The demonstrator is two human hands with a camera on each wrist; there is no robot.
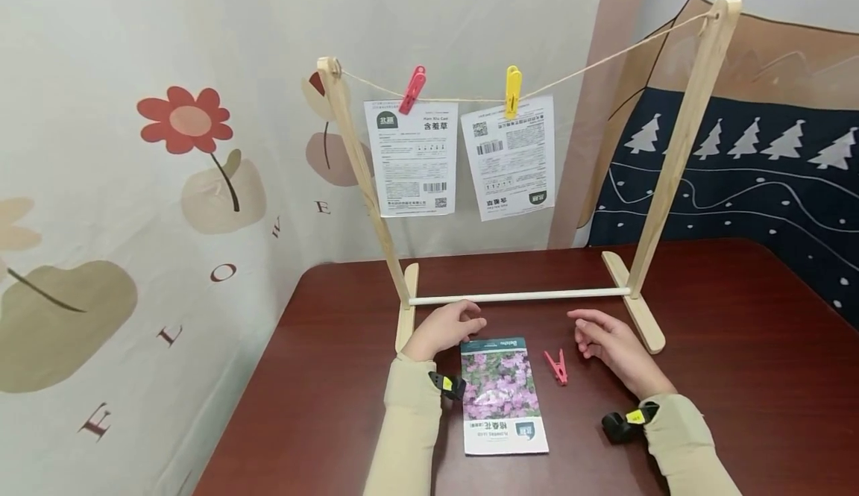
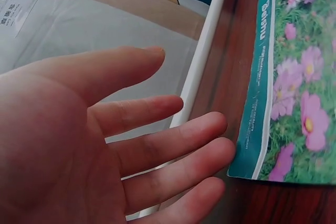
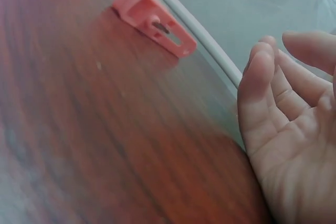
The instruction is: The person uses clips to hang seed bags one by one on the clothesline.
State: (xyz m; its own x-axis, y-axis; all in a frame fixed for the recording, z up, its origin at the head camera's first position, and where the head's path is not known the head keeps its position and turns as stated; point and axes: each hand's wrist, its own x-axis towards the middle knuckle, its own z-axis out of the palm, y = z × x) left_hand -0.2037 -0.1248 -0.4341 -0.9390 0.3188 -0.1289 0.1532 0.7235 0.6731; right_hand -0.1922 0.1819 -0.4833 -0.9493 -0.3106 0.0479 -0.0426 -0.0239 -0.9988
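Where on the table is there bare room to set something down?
Bare table lies left of the left sleeve, and right of the right sleeve and the stand's right foot. It is crowded in the middle: flower packet, loose red clothespin, left hand and right hand.

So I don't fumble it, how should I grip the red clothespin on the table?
For the red clothespin, probably pinch the two spread legs at its far end, coming from above with your right hand: the head view shows an open V, and that hand is nearer.
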